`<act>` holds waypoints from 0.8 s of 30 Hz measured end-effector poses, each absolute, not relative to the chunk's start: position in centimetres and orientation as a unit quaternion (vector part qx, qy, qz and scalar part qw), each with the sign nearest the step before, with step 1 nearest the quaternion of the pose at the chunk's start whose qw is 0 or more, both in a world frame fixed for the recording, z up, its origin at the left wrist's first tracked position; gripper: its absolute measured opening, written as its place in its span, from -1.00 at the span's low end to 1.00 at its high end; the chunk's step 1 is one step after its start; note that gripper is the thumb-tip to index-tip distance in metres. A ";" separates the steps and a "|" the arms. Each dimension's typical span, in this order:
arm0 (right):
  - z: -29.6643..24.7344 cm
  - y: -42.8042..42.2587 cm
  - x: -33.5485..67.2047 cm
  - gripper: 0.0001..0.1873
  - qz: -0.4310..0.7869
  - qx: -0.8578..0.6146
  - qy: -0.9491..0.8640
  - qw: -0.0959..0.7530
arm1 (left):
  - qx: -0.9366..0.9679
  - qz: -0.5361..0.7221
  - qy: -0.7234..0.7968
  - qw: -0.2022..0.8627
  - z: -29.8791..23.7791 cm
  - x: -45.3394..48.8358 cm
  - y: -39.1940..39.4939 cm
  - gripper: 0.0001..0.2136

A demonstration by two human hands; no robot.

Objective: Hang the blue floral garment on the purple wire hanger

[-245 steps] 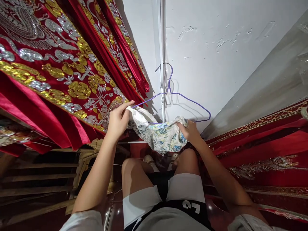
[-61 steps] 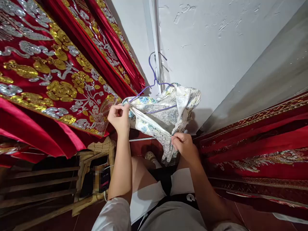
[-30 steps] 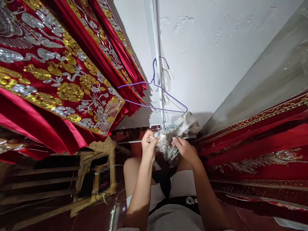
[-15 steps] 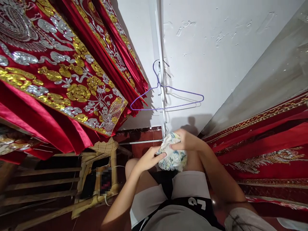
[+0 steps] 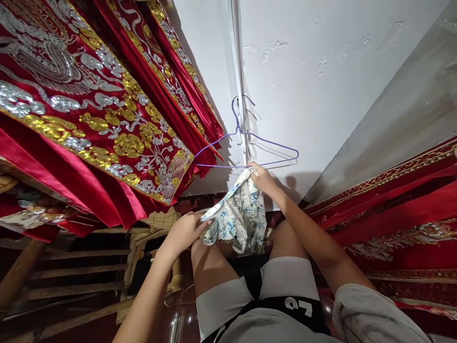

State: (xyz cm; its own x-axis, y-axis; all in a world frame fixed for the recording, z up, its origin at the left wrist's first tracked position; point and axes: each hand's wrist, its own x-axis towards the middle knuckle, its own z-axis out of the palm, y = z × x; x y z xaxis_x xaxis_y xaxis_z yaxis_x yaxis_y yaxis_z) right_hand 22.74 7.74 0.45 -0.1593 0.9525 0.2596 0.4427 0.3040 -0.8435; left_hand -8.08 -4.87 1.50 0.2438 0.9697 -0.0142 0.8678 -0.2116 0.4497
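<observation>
A white garment (image 5: 237,216) with a blue and green floral print hangs stretched between my hands above my knees. Its folded upper edge, which looks like a waistband, slants from lower left to upper right. My left hand (image 5: 187,228) pinches the lower left end of that edge. Higher up, my right hand (image 5: 262,178) grips the other end, just under the bottom bar of a purple wire hanger (image 5: 269,140). The hanger hooks on a white upright rail (image 5: 234,52) against the wall. Whether the garment is shorts or something else I cannot tell.
Red embroidered cloths (image 5: 128,143) with gold and silver sequins hang on the left, reaching the hanger's left end. More red fabric (image 5: 410,214) hangs on the right. A bamboo chair (image 5: 85,255) stands at lower left. The white wall (image 5: 303,62) rises in front.
The bunched garment has been spread out between my hands. My left hand has moved left, my right hand up towards the hanger. The view has shifted slightly.
</observation>
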 end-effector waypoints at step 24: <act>4.6 2.7 26.6 -0.82 0.325 -0.481 -0.670 0.462 | 0.618 0.485 0.456 0.418 9.1 -4.8 2.9 -0.80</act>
State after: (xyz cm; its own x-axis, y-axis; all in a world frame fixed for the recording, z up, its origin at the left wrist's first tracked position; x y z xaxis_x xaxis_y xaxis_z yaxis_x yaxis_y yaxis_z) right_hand 26.59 2.74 4.61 -0.1090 0.9456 0.3066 0.3447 0.3253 -0.8806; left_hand -4.81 2.86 9.08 0.1150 0.9691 0.2183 0.1576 -0.2348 0.9592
